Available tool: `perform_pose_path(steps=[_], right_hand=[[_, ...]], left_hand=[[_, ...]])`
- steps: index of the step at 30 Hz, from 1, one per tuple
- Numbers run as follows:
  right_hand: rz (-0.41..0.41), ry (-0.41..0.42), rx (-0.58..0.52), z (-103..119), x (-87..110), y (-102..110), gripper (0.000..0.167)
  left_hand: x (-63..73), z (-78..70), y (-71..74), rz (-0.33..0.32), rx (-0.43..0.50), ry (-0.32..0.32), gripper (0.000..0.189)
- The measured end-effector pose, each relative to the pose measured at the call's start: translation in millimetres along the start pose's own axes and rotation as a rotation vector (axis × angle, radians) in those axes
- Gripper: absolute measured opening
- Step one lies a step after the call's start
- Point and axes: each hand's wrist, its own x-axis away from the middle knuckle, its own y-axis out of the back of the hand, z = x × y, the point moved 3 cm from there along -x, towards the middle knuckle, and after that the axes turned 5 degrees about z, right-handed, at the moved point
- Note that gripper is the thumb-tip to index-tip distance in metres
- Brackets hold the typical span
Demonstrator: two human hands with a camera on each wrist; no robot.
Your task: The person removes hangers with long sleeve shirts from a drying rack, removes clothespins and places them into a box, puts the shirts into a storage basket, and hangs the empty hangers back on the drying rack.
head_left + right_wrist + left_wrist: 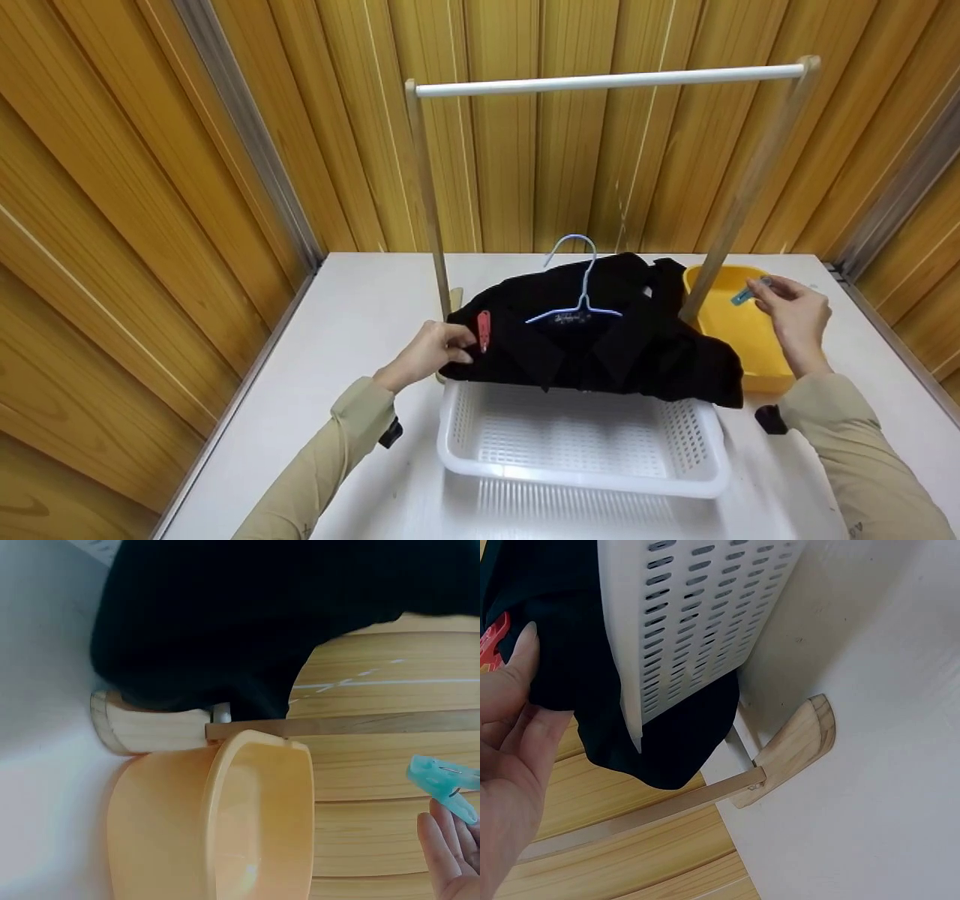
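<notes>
Your left hand [433,349] pinches the black collared cloth shirt [540,354], your right hand [798,319] a blue plastic clothespin [742,296] right of it.

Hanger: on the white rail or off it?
Off: the hanger sits in the black garment, its hook well below the white rail.

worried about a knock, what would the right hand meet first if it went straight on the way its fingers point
Likely the right wooden post, beyond the teal clothespin the right hand pinches; depth is unclear, so it might pass in front.
</notes>
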Motion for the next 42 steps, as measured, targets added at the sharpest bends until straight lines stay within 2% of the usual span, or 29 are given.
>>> perform_pose_path(steps=[9,23,28,35,42], right_hand=[[0.039,0.047,0.187,-5.3,-13.0,-0.2,0.058],[0.149,0.029,0.484,-15.3,-26.6,-10.3,0.056],[0.231,0.014,0.562,-20.2,-28.8,-16.3,0.057],[0.354,0.061,0.644,-24.5,-33.3,-21.8,0.051],[0.518,-0.054,0.633,-32.8,-36.9,-25.8,0.050]], left_hand=[[-0.5,-0.6,-0.1,0.006,0.004,0.015,0.016],[-0.5,-1.5,1.5,-0.003,-0.003,0.007,0.015],[-0.1,-0.7,0.7,0.000,0.009,0.017,0.016],[0.5,-0.8,0.3,-0.003,-0.008,0.017,0.015],[-0.2,0.2,-0.8,0.000,-0.012,0.005,0.015]])
